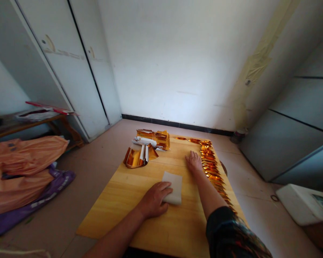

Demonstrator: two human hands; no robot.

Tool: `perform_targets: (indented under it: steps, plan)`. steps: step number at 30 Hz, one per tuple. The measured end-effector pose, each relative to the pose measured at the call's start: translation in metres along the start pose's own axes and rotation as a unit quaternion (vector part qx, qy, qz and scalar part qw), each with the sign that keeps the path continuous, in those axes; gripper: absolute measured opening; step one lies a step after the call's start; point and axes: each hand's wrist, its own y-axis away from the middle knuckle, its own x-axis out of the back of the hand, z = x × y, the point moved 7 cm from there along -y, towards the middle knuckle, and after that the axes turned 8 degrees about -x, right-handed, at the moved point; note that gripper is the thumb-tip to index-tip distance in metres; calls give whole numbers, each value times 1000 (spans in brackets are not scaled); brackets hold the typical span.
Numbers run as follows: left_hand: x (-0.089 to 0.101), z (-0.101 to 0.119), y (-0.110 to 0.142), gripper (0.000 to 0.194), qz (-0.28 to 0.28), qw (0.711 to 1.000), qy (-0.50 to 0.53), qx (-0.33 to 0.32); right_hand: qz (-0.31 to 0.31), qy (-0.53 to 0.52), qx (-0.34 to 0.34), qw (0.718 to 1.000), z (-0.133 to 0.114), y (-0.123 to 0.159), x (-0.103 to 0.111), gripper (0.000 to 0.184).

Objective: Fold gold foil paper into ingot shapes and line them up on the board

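A pale grey sheet of paper (175, 186) lies near the middle of the wooden table (110, 200). My left hand (155, 200) is at its left edge, thumb and fingers closed on the paper. Farther out on the right, my right hand (194, 162) rests on the tabletop, fingers stretched forward and nothing visible in them. Just right of it runs a long row of shiny gold folded foil pieces (210, 163), overlapping along the table's right side. My right forearm hides part of that row.
Curled gold foil sheets (134, 158) and a stack of gold and white sheets (163, 139) sit at the far left of the table. Orange and purple bags (29, 154) lie at left, a white box (304, 202) at right. Cabinets (61, 53) and a wall stand behind.
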Motion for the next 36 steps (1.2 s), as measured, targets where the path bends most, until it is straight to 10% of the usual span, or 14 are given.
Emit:
perform_targets:
  steps: [36]
  plan:
    - [1, -2, 0, 60, 12, 1000, 4, 7, 39, 4, 49, 998, -3, 69, 7, 58]
